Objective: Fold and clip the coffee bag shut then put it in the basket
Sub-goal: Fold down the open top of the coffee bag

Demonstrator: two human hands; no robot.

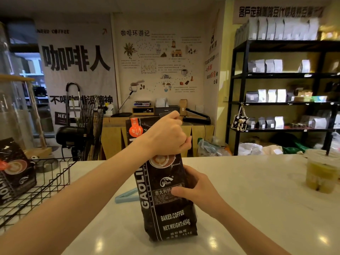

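- To your right, an iced drink cup [321, 173] stands on the white counter [257, 190].
- Beyond it you see black shelving [239, 89] and a floor fan [88, 129].

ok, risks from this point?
1. The coffee bag stands tall on a narrow base; the left hand working its top could tip it if the right hand loosens.
2. The blue clip lies behind the bag, so reaching for it means freeing a hand.
3. The wire basket already holds another bag, limiting room.
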